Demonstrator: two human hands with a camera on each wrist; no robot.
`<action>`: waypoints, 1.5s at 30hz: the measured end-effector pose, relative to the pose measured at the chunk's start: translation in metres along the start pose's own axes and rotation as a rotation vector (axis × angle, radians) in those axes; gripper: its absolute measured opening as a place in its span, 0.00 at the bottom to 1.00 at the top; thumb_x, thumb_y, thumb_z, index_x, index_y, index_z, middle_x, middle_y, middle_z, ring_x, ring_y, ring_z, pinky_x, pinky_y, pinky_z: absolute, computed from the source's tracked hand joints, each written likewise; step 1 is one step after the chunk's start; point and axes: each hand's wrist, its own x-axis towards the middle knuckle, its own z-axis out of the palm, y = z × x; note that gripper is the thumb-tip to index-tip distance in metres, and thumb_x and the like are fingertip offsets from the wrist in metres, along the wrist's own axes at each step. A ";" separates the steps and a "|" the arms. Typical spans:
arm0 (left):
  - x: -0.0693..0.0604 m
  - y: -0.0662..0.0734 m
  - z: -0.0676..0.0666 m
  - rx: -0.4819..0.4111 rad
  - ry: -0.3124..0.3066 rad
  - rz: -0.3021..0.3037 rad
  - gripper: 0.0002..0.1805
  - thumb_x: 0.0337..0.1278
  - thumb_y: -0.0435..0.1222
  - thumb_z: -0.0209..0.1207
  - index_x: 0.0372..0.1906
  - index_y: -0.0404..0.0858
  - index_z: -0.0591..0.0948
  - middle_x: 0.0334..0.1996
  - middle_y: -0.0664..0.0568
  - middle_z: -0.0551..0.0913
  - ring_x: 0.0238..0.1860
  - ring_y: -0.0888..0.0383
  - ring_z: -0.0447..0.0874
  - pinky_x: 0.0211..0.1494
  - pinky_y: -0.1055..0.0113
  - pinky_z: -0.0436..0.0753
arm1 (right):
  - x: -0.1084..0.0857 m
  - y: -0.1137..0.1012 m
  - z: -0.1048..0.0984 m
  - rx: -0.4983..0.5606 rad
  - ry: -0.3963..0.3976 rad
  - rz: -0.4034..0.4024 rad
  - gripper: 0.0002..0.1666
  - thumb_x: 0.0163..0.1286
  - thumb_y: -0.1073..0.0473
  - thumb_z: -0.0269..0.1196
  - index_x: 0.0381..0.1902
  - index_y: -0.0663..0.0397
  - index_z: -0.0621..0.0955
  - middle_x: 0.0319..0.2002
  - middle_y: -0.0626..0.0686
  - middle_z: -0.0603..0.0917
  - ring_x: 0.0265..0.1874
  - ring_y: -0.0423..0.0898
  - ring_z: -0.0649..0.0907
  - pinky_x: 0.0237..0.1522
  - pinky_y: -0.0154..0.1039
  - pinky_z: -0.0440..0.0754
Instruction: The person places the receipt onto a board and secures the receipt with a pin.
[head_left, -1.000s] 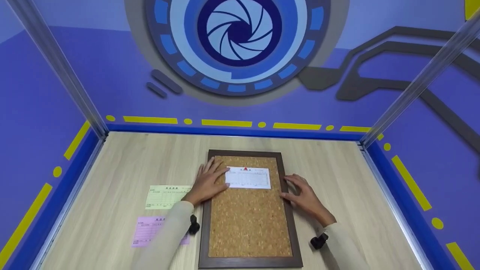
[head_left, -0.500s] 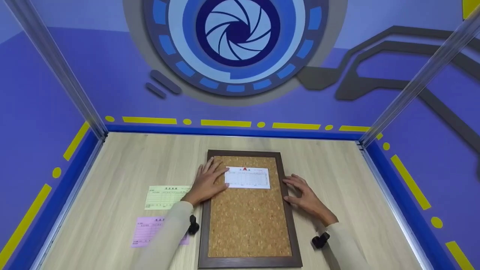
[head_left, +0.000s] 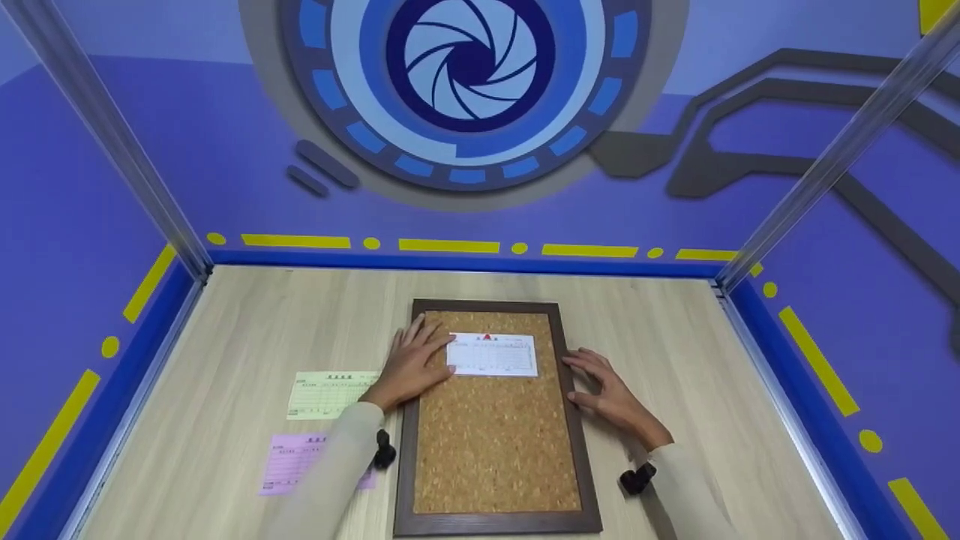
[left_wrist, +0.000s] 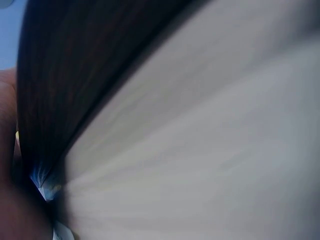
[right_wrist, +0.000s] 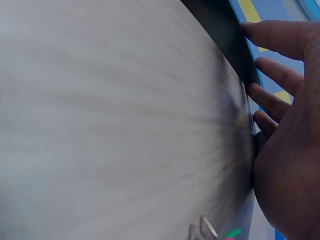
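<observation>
Head view: a white slip (head_left: 502,358) lies on the upper part of a cork board (head_left: 495,450), just below the top side of its dark brown frame (head_left: 499,523). A small red piece (head_left: 487,337) sits at the middle of the slip's upper edge. The board lies lengthwise on the table (head_left: 667,322), near mid-width, its top side facing the table's far edge. The left hand (head_left: 411,367) rests across the frame's left side; its fingers are spread, with index fingertip and thumb tip apart at the slip's left edge. The right hand (head_left: 613,388) touches the frame's right side with extended, slightly bent fingers; its thumb stands apart from the index finger. A green slip (head_left: 330,394) and a purple slip (head_left: 289,456) lie between the table's left edge and the board, the purple one farther from the far edge. The left sleeve (head_left: 330,469) partly covers the purple slip. Right wrist view: thin metal loops (right_wrist: 202,228) show at the bottom; their exact position cannot be determined.
</observation>
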 end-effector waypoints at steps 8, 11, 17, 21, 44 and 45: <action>-0.001 0.003 -0.001 -0.031 0.011 0.011 0.37 0.70 0.53 0.67 0.79 0.46 0.78 0.86 0.42 0.64 0.89 0.35 0.42 0.85 0.27 0.38 | -0.002 0.000 0.003 0.006 0.017 0.018 0.37 0.70 0.58 0.76 0.76 0.50 0.80 0.84 0.62 0.65 0.86 0.66 0.57 0.82 0.73 0.54; 0.000 -0.002 0.000 -0.040 -0.011 0.009 0.37 0.71 0.56 0.66 0.81 0.48 0.77 0.87 0.44 0.62 0.90 0.38 0.40 0.86 0.29 0.37 | -0.003 0.000 0.002 -0.006 0.020 0.020 0.38 0.71 0.58 0.75 0.77 0.50 0.79 0.84 0.62 0.65 0.86 0.66 0.58 0.83 0.72 0.54; -0.001 -0.003 -0.001 -0.038 -0.003 0.014 0.37 0.72 0.57 0.65 0.80 0.48 0.77 0.86 0.44 0.63 0.90 0.37 0.40 0.85 0.29 0.37 | -0.003 0.000 0.005 0.005 0.029 0.019 0.38 0.70 0.60 0.74 0.77 0.51 0.79 0.84 0.63 0.64 0.86 0.65 0.58 0.83 0.71 0.54; -0.003 0.002 -0.003 -0.028 0.007 0.015 0.37 0.70 0.54 0.66 0.80 0.46 0.78 0.85 0.41 0.65 0.89 0.35 0.42 0.85 0.27 0.39 | -0.004 0.001 0.008 0.009 0.046 0.010 0.38 0.70 0.61 0.74 0.77 0.52 0.79 0.84 0.64 0.64 0.85 0.67 0.58 0.82 0.73 0.55; -0.003 -0.002 -0.002 -0.042 -0.009 0.032 0.38 0.73 0.57 0.64 0.82 0.47 0.75 0.87 0.42 0.62 0.90 0.36 0.40 0.85 0.26 0.37 | -0.001 0.002 0.008 -0.016 0.059 -0.013 0.37 0.71 0.58 0.74 0.77 0.53 0.80 0.82 0.63 0.69 0.85 0.67 0.58 0.83 0.73 0.53; -0.002 -0.001 -0.003 -0.043 -0.006 0.038 0.38 0.73 0.57 0.64 0.81 0.47 0.76 0.86 0.41 0.62 0.90 0.36 0.41 0.84 0.25 0.38 | -0.002 0.002 0.008 -0.019 0.064 -0.009 0.37 0.71 0.58 0.74 0.77 0.53 0.80 0.83 0.63 0.68 0.85 0.66 0.58 0.83 0.73 0.53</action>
